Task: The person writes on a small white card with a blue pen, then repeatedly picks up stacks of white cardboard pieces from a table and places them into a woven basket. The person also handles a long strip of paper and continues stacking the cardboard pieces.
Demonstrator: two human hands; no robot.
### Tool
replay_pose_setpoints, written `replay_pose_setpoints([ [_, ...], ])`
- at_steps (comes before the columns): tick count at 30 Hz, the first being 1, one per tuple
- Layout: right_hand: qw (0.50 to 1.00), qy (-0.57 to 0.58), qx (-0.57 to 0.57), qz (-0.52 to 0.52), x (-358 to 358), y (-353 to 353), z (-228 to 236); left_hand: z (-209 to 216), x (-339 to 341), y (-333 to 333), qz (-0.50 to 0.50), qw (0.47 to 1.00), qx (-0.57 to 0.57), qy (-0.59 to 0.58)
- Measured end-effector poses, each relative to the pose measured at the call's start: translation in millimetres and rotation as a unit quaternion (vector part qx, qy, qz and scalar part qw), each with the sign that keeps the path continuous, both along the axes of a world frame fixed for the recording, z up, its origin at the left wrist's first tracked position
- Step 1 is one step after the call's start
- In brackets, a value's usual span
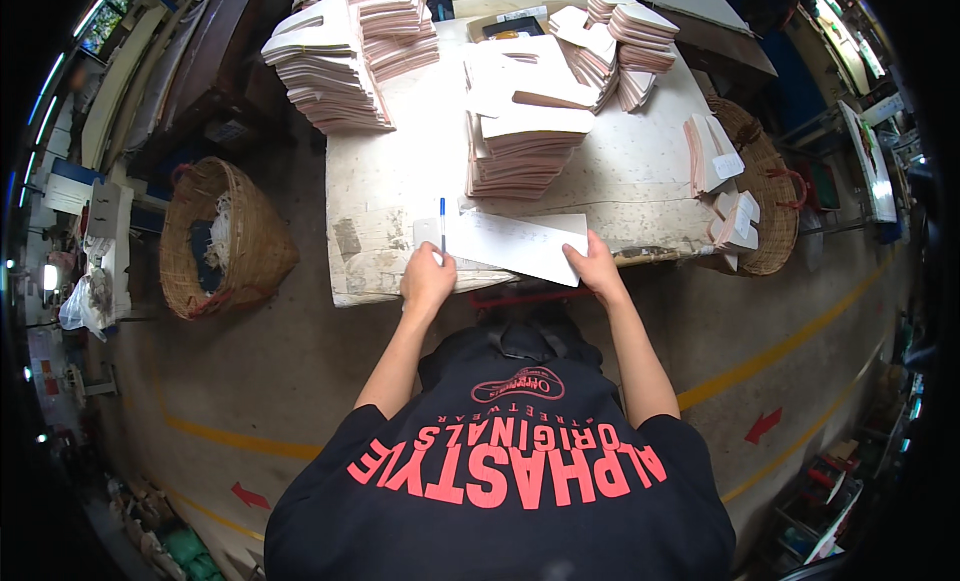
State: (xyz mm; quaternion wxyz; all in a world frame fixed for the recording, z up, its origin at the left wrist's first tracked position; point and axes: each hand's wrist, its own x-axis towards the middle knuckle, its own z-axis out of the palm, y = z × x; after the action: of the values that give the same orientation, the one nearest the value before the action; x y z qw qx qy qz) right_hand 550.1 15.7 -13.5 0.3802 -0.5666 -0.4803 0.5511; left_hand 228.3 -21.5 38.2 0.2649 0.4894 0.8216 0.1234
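Note:
At the near edge of the worktable [390, 251], my left hand [430, 279] is closed around a blue pen [443, 219] that points away from me, roughly upright in the view. My right hand [598, 266] pinches the right end of a white sheet [520, 243] with faint writing on it, thumb on top. The sheet lies at a slant, its left part close to the pen. Just beyond it stands a tall stack of white-and-pink cut pieces [525, 156], with notched white pieces on top.
More piles of cut pieces stand at the back left [325, 66] and back right [640, 51]. Small bundles [712, 156] sit along the right edge. A shallow box [510, 26] lies at the back. Wicker baskets flank the table, left [215, 246] and right [775, 201].

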Motion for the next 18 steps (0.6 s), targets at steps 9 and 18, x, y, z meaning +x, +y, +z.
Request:
replay_pose_setpoints([
  [9,0.991,-0.117,0.014,-0.06,0,10,-8,-13,-53,4,0.026,0.995,0.042,0.091],
  [18,0.96,-0.255,0.075,-0.085,18,18,8,-12,-77,15,0.044,0.982,0.149,0.104],
])
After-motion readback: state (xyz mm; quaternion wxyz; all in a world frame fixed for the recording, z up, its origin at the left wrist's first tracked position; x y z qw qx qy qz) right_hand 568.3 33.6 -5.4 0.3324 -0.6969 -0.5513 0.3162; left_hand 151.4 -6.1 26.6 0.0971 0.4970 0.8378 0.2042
